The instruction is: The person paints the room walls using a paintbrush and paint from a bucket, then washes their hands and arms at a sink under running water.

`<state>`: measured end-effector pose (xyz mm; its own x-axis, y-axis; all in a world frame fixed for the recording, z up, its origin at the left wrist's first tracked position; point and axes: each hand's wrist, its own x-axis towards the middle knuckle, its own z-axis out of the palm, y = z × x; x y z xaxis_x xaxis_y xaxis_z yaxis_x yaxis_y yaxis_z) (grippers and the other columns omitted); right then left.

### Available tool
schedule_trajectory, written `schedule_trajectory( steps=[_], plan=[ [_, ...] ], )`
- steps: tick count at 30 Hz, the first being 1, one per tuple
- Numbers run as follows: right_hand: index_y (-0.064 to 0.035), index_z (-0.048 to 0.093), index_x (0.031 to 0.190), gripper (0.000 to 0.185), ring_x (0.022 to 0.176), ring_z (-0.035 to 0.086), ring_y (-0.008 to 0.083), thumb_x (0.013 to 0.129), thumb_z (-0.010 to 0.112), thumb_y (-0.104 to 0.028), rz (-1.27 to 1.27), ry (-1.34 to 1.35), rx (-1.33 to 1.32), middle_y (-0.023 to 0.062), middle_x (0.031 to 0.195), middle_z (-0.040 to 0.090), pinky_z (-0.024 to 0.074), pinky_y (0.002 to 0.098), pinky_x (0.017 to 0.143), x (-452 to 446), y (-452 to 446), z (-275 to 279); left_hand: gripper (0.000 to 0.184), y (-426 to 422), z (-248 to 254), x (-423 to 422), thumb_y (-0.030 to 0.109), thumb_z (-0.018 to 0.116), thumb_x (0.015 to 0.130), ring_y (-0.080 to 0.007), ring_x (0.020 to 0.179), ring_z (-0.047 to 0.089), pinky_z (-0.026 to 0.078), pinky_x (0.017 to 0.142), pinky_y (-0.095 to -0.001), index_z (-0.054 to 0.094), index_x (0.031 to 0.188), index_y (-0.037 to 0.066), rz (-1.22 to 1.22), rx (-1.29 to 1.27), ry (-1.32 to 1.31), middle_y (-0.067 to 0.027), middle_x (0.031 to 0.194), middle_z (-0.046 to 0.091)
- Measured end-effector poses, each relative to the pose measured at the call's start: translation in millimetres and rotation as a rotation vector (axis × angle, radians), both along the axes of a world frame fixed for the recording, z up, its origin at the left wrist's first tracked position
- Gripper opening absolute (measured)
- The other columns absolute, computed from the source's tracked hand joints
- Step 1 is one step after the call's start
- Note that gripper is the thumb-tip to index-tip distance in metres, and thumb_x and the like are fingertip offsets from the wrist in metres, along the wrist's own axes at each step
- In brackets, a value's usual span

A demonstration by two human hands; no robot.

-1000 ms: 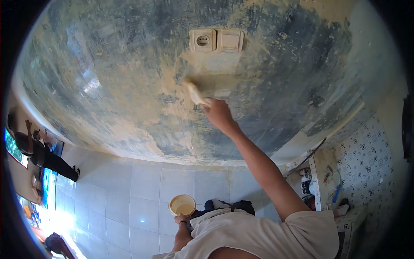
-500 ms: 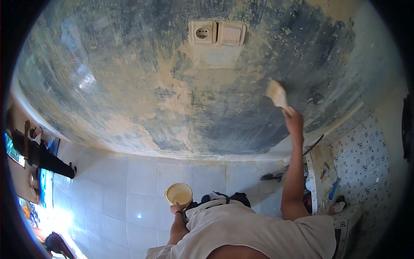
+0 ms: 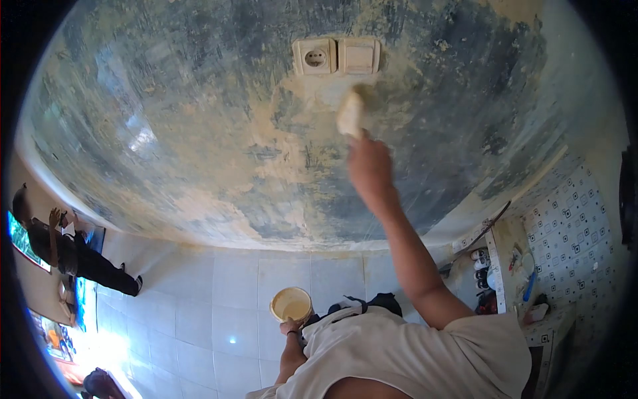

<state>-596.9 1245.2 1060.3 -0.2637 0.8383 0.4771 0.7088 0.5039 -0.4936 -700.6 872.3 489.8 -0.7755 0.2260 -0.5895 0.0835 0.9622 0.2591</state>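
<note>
My right hand (image 3: 372, 167) is closed round the handle of a wide paintbrush (image 3: 350, 114), smeared by motion, at the wall (image 3: 219, 146) below the switch. Whether its bristles touch the wall I cannot tell. Patchy dark grey and yellowish-cream colour covers that wall. Low by my body, my left hand (image 3: 290, 326) grips the rim of a small cream bucket (image 3: 291, 290), which has pale yellowish paint inside. Just above the brush are a wall socket (image 3: 315, 57) and a light switch (image 3: 359, 56), both smudged with cream.
Pale tiles cover the floor (image 3: 232, 282). At the right stands a tiled counter (image 3: 500, 266) with a blue-handled brush (image 3: 530, 287) and other small items. A person in dark clothes (image 3: 66, 256) stands at the far left; another person's head (image 3: 103, 384) shows at lower left.
My right hand and the paintbrush have moved left and up along the wall, from the right side to below the switch. My left hand still holds the bucket. The view has shifted slightly.
</note>
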Motion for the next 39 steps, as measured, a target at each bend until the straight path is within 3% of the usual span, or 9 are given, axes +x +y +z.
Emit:
schedule_trajectory(
  steps=[6, 9, 10, 21, 25, 29, 32, 37, 39],
  plan=[
    [0.0023, 0.057, 0.091, 0.018, 0.065, 0.062, 0.0345, 0.083, 0.052, -0.012, 0.384, -0.045, 0.215, 0.0179, 0.068, 0.06, 0.0506, 0.0439, 0.058, -109, -19, 14, 0.055, -6, 24, 13, 0.041, 0.062, 0.072, -0.032, 0.086, 0.063, 0.05, 0.078, -0.0375, 0.058, 0.094, -0.009, 0.417, 0.095, -0.081, -0.0208, 0.092, 0.065],
    [0.0005, 0.058, 0.095, 0.026, 0.069, 0.061, 0.0381, 0.086, 0.055, -0.023, 0.428, -0.046, 0.231, 0.021, 0.067, 0.059, 0.049, 0.0459, 0.063, -125, -18, 1, 0.053, -30, -26, 11, 0.039, 0.06, 0.073, -0.0329, 0.089, 0.062, 0.049, 0.079, -0.0387, 0.058, 0.094, -0.01, 0.185, 0.144, 0.048, -0.0231, 0.094, 0.064],
    [-0.0011, 0.059, 0.094, 0.026, 0.07, 0.06, 0.0382, 0.085, 0.056, -0.025, 0.447, -0.051, 0.122, 0.0213, 0.069, 0.06, 0.0484, 0.0463, 0.064, -120, -14, 3, 0.054, -26, -12, 14, 0.038, 0.059, 0.072, -0.0355, 0.09, 0.061, 0.048, 0.08, -0.0402, 0.057, 0.094, -0.011, 0.474, 0.19, -0.006, -0.0256, 0.094, 0.063],
    [0.0002, 0.061, 0.098, 0.045, 0.079, 0.06, 0.0378, 0.088, 0.05, -0.042, 0.013, 0.025, -0.003, 0.0219, 0.083, 0.062, 0.0452, 0.041, 0.067, 142, 75, -1, 0.063, -39, 18, 5, 0.047, 0.048, 0.078, -0.0348, 0.102, 0.058, 0.045, 0.087, -0.0409, 0.057, 0.106, -0.008, 0.494, 0.021, -0.086, -0.0264, 0.106, 0.059],
    [0.0002, 0.061, 0.094, 0.044, 0.082, 0.058, 0.0388, 0.088, 0.05, -0.042, -0.267, 0.12, -0.057, 0.0215, 0.087, 0.061, 0.0446, 0.0411, 0.069, 217, 88, -16, 0.068, -22, 19, -4, 0.052, 0.045, 0.08, -0.0352, 0.104, 0.056, 0.045, 0.087, -0.0399, 0.055, 0.111, -0.008, 0.398, -0.034, -0.048, -0.0236, 0.109, 0.059],
    [-0.0017, 0.059, 0.097, 0.046, 0.079, 0.059, 0.0387, 0.088, 0.047, -0.046, -0.505, 0.099, 0.125, 0.019, 0.083, 0.062, 0.0447, 0.0435, 0.069, 261, 95, -49, 0.07, -11, 20, -9, 0.062, 0.054, 0.072, -0.0339, 0.097, 0.059, 0.047, 0.083, -0.0406, 0.058, 0.108, 0.002, -0.271, -0.197, 0.009, -0.0207, 0.102, 0.062],
    [0.001, 0.056, 0.098, 0.031, 0.082, 0.059, 0.0403, 0.091, 0.046, -0.027, -0.602, 0.062, 0.165, 0.024, 0.084, 0.061, 0.0458, 0.0467, 0.069, 223, 68, -32, 0.068, 2, 20, -15, 0.064, 0.063, 0.063, -0.0321, 0.093, 0.061, 0.049, 0.079, -0.0404, 0.061, 0.103, 0.009, -0.46, -0.224, 0.054, -0.0179, 0.097, 0.064],
    [0.0006, 0.054, 0.097, 0.023, 0.071, 0.062, 0.0386, 0.091, 0.046, -0.02, -0.219, 0.061, -0.028, 0.0219, 0.073, 0.062, 0.0487, 0.0452, 0.061, 113, 24, -8, 0.064, 11, -8, -9, 0.056, 0.072, 0.06, -0.0316, 0.091, 0.06, 0.049, 0.077, -0.0399, 0.061, 0.096, 0.004, -0.137, -0.039, 0.032, -0.0176, 0.096, 0.064],
    [0.0004, 0.054, 0.097, 0.022, 0.07, 0.062, 0.0372, 0.09, 0.047, -0.019, -0.084, 0.026, -0.016, 0.0208, 0.072, 0.062, 0.0496, 0.0442, 0.061, 75, 8, -11, 0.068, 11, -1, 1, 0.068, 0.068, 0.054, -0.0321, 0.087, 0.062, 0.051, 0.072, -0.0416, 0.062, 0.096, 0.015, -0.462, -0.117, 0.159, -0.016, 0.09, 0.065]
  ],
)
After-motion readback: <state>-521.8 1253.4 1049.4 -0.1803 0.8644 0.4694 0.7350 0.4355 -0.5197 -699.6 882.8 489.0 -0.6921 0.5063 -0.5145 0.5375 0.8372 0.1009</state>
